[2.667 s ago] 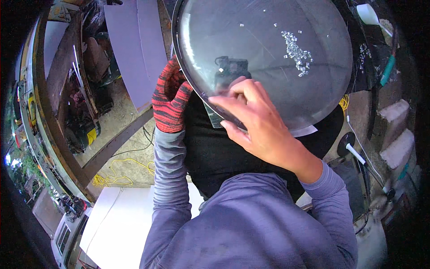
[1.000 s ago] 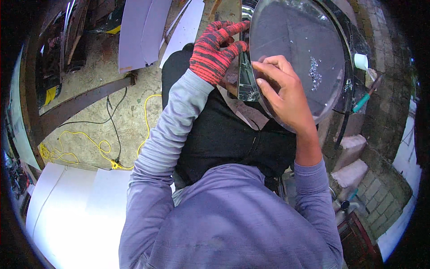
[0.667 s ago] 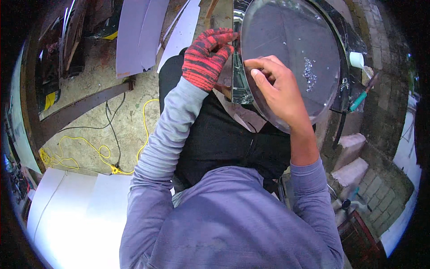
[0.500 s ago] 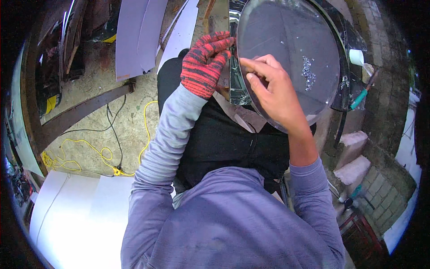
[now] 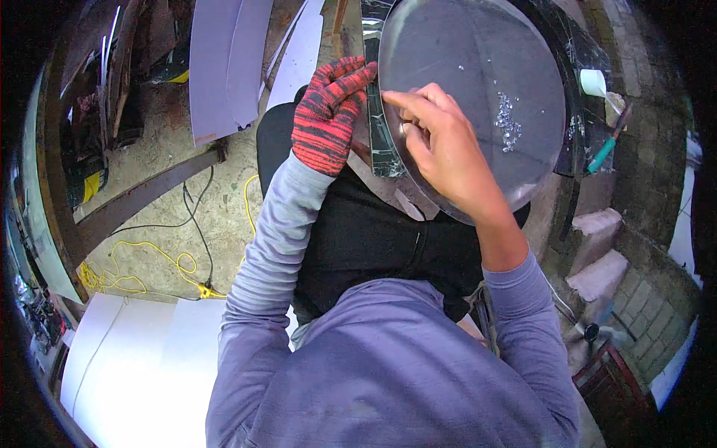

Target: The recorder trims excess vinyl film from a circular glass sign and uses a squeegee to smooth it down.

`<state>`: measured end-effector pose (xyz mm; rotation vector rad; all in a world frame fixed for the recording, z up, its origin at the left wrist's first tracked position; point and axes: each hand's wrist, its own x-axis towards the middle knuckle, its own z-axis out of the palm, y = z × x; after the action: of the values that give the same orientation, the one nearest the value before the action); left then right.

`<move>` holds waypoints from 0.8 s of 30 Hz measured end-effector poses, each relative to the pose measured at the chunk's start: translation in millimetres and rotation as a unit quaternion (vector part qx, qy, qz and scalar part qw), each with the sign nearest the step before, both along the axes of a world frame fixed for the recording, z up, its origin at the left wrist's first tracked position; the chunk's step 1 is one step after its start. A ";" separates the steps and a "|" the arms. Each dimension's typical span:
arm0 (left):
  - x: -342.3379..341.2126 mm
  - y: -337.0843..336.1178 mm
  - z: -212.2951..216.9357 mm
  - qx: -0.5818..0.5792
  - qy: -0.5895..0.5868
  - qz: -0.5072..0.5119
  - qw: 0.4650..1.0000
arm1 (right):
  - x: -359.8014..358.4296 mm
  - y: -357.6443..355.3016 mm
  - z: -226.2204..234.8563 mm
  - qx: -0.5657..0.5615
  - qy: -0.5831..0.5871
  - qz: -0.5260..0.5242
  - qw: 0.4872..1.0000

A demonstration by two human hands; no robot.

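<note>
My left hand [image 5: 328, 116], in a red-and-black striped knit glove, has its fingers stretched toward the left rim of a large round grey pan-like disc [image 5: 463, 45]. The fingers lie close together, and I see nothing held in them. My bare right hand [image 5: 448, 149] is over the disc's near left part. Its index finger reaches out to the left rim; the thumb stands apart below it and the other fingers are bent. Small shiny pieces [image 5: 509, 123] lie scattered on the disc, mostly in a cluster right of my right hand.
Under the disc is a dark marble-patterned board [image 5: 382, 142]. To the right are a white cup [image 5: 593, 83] and a teal-handled tool [image 5: 602, 155]. A rusty metal bar [image 5: 149, 183], a yellow cord [image 5: 179, 257] and white panels [image 5: 142, 358] occupy the left side.
My left hand has shifted slightly left and down. The right hand's index finger has also slid left along with the disc's rim, while the whole view has shifted a little.
</note>
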<state>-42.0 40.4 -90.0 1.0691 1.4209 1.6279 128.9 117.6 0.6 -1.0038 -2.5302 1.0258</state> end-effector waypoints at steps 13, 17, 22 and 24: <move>-13.9 30.1 56.7 -0.169 -0.034 0.055 0.983 | 18.1 3.5 -5.3 -0.063 0.075 -0.038 0.994; -14.3 54.2 66.2 -0.242 0.170 0.008 0.955 | 18.9 6.3 -9.7 -0.016 0.066 -0.024 0.997; -18.5 59.4 57.1 -0.260 0.304 0.004 0.916 | 19.4 10.3 -4.5 0.000 0.055 -0.001 0.998; -18.0 60.2 58.4 -0.258 0.308 0.005 0.916 | 19.3 11.1 -5.9 0.009 0.038 0.015 0.999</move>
<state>-60.0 100.6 -31.6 1.2951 2.1076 0.8389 148.2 128.7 -5.4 -0.9066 -2.4949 1.0272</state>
